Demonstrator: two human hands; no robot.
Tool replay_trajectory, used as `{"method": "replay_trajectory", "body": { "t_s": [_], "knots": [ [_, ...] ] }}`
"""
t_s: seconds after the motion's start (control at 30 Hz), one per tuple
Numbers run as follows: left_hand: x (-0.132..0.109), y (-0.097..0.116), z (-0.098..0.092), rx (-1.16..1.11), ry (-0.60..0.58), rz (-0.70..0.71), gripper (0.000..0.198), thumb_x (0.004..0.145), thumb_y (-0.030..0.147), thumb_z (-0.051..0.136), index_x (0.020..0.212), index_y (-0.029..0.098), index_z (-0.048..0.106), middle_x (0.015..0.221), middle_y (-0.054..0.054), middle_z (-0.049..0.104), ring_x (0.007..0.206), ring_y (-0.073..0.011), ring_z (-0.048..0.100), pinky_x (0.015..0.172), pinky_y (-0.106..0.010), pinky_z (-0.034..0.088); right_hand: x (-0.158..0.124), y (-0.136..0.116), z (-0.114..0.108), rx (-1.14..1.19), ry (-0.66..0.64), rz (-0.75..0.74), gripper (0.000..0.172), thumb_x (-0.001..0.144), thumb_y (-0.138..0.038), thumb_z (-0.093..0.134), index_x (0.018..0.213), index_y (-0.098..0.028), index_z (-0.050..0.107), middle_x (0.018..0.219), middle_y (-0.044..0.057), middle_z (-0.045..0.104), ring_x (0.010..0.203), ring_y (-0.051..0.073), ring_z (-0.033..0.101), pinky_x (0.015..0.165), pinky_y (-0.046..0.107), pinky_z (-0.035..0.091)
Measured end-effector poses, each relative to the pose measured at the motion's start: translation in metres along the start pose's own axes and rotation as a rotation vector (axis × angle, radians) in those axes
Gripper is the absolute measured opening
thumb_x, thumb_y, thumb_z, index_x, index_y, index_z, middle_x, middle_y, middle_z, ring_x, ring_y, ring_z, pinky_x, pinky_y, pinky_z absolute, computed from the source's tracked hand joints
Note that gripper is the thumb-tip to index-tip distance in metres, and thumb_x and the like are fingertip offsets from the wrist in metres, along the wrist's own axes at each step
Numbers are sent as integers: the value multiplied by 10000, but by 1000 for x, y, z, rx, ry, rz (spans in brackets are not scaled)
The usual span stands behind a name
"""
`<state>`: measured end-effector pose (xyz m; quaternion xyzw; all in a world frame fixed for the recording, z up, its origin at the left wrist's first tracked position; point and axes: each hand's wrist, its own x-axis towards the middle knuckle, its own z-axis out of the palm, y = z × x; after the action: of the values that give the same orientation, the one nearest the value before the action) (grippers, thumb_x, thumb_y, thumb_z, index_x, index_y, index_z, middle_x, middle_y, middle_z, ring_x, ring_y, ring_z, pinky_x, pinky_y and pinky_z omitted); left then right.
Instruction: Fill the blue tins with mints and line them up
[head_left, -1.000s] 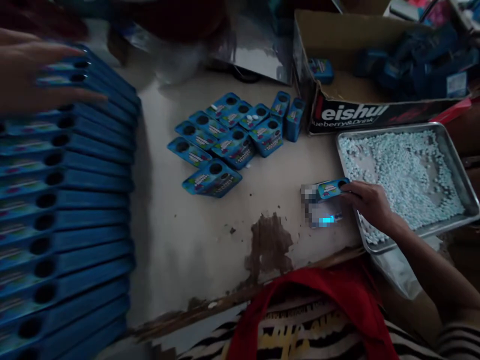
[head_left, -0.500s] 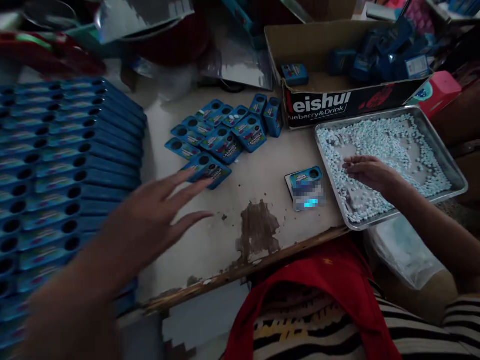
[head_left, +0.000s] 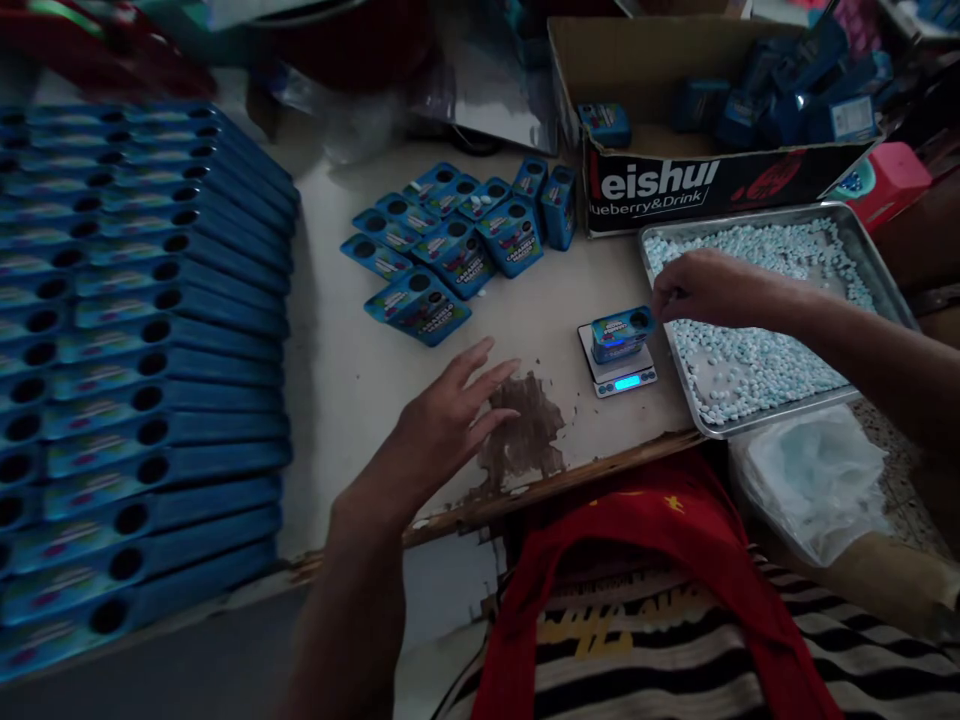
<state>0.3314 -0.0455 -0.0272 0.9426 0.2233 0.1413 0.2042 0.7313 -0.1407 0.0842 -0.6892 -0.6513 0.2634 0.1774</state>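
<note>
A small blue candy box [head_left: 621,336] stands upright on a digital pocket scale [head_left: 628,381] whose display glows blue. My right hand [head_left: 697,285] is closed, fingertips pinched together beside the round hole in the box's top. What those fingers hold, if anything, is hidden. Beneath this hand lies a metal tray [head_left: 701,425] of small white and pale blue candies [head_left: 765,370]. My left hand [head_left: 457,410] hovers over the table with fingers spread and holds nothing. Nearest to it is a blue candy box [head_left: 420,305] lying at the front of a loose group.
Rows of blue boxes [head_left: 150,360] fill the left side. Behind the tray stands a cardboard carton [head_left: 652,190] with several blue boxes inside. A plastic bag [head_left: 814,480] sits below the tray. The table's wooden front edge [head_left: 480,515] is worn.
My left hand has moved right, away from the rows and the loose boxes. The right hand has risen from the candies and come left to the box on the scale, its fingers now closed.
</note>
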Motion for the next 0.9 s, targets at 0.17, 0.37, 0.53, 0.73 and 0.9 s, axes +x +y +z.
{"method": "replay_trajectory", "body": {
  "t_s": [0.17, 0.37, 0.53, 0.73, 0.9],
  "knots": [
    [0, -7, -2, -54, -19, -15, 472, 1147, 451, 614, 1569, 261, 710, 1747, -182, 570, 1562, -443, 635, 1167, -564, 669, 12, -22, -5, -142, -56, -1, 219, 768, -16, 874, 694, -221, 856, 633, -28, 668, 658, 122, 574, 712, 299, 373],
    [25, 2, 4, -238, -8, -19, 443, 1136, 469, 641, 1501, 248, 758, 1605, -135, 716, 1483, -360, 705, 1270, -546, 602, -4, -28, -9, -117, -84, 104, 147, 885, -248, 818, 968, -170, 911, 693, -8, 710, 658, 137, 598, 669, 306, 380],
    [42, 10, 13, -362, 53, -108, 423, 1062, 444, 735, 1438, 260, 798, 1476, -109, 799, 1365, -336, 767, 1111, -461, 686, -14, -26, -2, -144, 54, 53, 148, 910, -233, 770, 978, -194, 896, 735, -12, 698, 715, 153, 588, 758, 334, 408],
    [48, 15, 32, -444, 101, -190, 511, 984, 414, 826, 1472, 271, 774, 1400, -107, 823, 1244, -312, 806, 1012, -416, 690, -10, -40, 9, -218, 23, -46, 257, 878, -93, 680, 965, -209, 893, 907, 35, 810, 875, 202, 698, 873, 345, 470],
    [76, 40, 80, -551, 250, -265, 790, 863, 368, 981, 1564, 254, 637, 1504, -139, 774, 1410, -346, 739, 1220, -526, 595, -18, 0, -1, -213, 151, 29, 206, 877, -110, 731, 931, -215, 900, 917, 52, 835, 917, 240, 750, 890, 365, 508]
  ]
}}
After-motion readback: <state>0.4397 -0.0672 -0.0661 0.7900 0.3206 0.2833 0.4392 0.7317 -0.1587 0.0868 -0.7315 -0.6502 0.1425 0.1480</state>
